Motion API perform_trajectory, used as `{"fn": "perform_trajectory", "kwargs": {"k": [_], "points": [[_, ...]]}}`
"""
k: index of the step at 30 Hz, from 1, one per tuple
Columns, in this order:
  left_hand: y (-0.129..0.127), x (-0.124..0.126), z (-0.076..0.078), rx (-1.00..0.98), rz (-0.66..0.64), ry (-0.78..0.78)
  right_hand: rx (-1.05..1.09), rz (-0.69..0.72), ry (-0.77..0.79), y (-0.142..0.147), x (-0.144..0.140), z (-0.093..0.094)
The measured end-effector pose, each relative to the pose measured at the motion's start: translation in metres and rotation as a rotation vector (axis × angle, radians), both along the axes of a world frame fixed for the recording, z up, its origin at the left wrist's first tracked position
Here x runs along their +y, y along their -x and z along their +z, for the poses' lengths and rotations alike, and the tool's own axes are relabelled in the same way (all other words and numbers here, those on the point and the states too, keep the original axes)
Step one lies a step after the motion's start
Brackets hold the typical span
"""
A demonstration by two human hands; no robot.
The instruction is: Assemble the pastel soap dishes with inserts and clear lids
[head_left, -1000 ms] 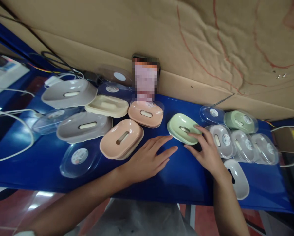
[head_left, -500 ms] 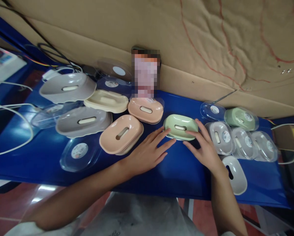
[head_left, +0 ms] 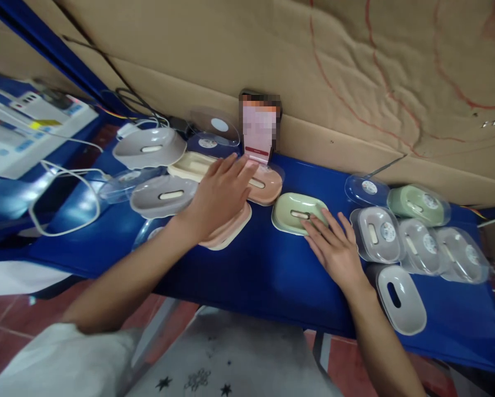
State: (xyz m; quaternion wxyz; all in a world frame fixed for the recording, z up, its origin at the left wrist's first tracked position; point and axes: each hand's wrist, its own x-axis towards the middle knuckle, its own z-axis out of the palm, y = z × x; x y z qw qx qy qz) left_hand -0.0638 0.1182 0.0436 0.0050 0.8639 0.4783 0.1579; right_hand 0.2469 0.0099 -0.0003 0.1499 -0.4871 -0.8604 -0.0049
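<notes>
A light green soap dish [head_left: 291, 205] with a white piece in its slot sits on the blue table. My right hand [head_left: 334, 245] lies over its right end, fingers stretched and fingertips at the slot and rim. My left hand [head_left: 220, 196] is open over the peach soap dishes, its fingers pointing at the phone [head_left: 261, 129]. The farther peach dish [head_left: 268, 187] lies partly under those fingers, and I cannot tell if they touch it. The nearer peach dish [head_left: 226, 234] is largely hidden by the hand.
Grey dishes [head_left: 148, 148] and a cream dish [head_left: 185, 165] stand left. On the right are several lidded grey dishes [head_left: 382, 251], a lidded green dish [head_left: 413, 204], an unlidded grey dish [head_left: 408, 309] and a clear lid [head_left: 355, 187]. White cable [head_left: 61, 234] loops at the far left.
My left hand has left the green dish and moved up and left over the peach dishes. My right hand stays at the green dish. The view has shifted slightly.
</notes>
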Motion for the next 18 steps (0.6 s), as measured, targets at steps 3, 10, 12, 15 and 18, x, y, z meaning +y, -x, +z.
{"fn": "perform_trajectory", "kwargs": {"k": [3,10,12,15,18], "points": [[0.008,0.012,-0.008,0.021,-0.001,-0.016,-0.007,0.049,0.016,0.003,-0.001,-0.001],[-0.002,-0.022,0.014,-0.074,-0.041,-0.166,0.225,0.015,0.043,0.003,0.002,-0.004],[-0.013,-0.036,0.015,-0.102,-0.123,-0.233,0.323,-0.056,0.045,0.002,0.001,-0.002],[-0.032,-0.053,0.004,-0.088,-0.294,-0.292,0.402,-0.116,0.037,0.001,-0.001,0.001],[-0.045,-0.061,-0.014,-0.044,-0.383,-0.301,0.367,-0.095,0.08,-0.002,0.0,0.001]]}}
